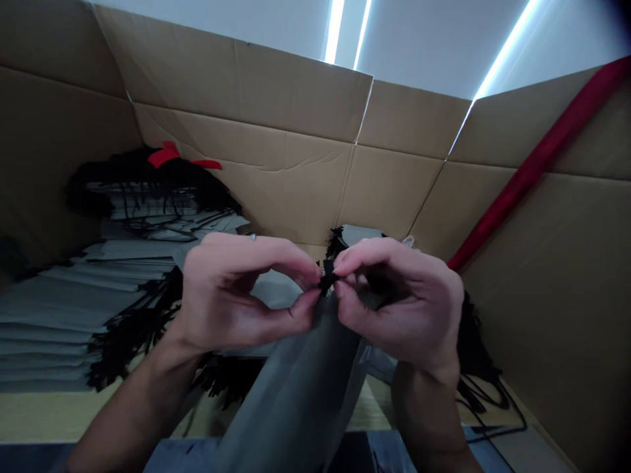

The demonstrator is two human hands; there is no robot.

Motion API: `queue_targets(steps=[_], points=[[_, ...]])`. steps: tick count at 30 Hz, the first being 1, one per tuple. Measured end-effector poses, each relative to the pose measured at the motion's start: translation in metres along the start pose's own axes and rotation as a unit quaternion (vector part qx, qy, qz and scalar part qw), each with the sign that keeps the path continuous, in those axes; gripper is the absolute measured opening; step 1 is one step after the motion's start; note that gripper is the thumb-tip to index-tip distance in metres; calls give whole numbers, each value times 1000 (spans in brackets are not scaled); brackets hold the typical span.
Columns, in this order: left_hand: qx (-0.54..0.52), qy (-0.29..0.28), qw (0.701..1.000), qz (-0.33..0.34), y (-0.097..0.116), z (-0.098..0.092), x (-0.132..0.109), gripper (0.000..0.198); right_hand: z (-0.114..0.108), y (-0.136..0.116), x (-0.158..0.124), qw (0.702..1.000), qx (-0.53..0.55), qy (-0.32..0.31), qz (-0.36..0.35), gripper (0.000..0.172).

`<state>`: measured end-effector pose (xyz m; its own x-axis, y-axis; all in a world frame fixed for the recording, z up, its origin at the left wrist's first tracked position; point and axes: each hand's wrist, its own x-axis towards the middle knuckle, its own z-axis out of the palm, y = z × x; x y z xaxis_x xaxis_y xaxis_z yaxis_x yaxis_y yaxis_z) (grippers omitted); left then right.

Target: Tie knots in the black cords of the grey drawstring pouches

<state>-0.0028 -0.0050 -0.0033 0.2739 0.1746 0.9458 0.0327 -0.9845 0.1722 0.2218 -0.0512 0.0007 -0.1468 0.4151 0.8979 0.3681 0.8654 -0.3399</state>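
My left hand (236, 289) and my right hand (404, 295) meet in the middle of the view, both with thumb and forefinger pinched. Between the fingertips is a short piece of black ribbon (328, 277), gripped from either side. Right below it hangs a grey bag (300, 387), its body slanting down toward my lap. The ribbon lies at the bag's upper end; whether it is fastened there I cannot tell. A thin ring shows on my left hand.
Stacks of flat grey bags (54, 309) with black ribbon ends stand at left, a black bundle with a red strip (165, 155) on top. Black cords (486, 394) lie at right. Cardboard walls (290, 177) surround the wooden tabletop (44, 417); a red band (522, 171) runs along the right one.
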Motion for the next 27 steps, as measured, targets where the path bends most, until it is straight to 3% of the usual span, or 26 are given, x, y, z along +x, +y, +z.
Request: queue_targets(steps=[5,8,14,16,19,22,27], points=[[-42,-47,994,-85,3,1,0,28,0,2,-3,997,-65,27,-30,30],[-34,-62,992,-102,5,6,-2,25,0,3,-3,994,-86,37,-56,31],[-6,-2,997,-77,9,8,-7,38,-2,2,-2,996,-78,32,-43,29],[-6,-35,993,-110,12,4,-3,34,-1,2,-2,995,-82,43,-43,29],[-21,-101,984,-146,16,-1,4,12,-1,1,-2,995,-77,48,-50,30],[-39,-130,980,-142,17,-2,9,14,-7,0,1,998,-39,11,-39,34],[-60,-144,979,-128,17,-3,10,11,-19,10,8,992,55,-109,-40,48]])
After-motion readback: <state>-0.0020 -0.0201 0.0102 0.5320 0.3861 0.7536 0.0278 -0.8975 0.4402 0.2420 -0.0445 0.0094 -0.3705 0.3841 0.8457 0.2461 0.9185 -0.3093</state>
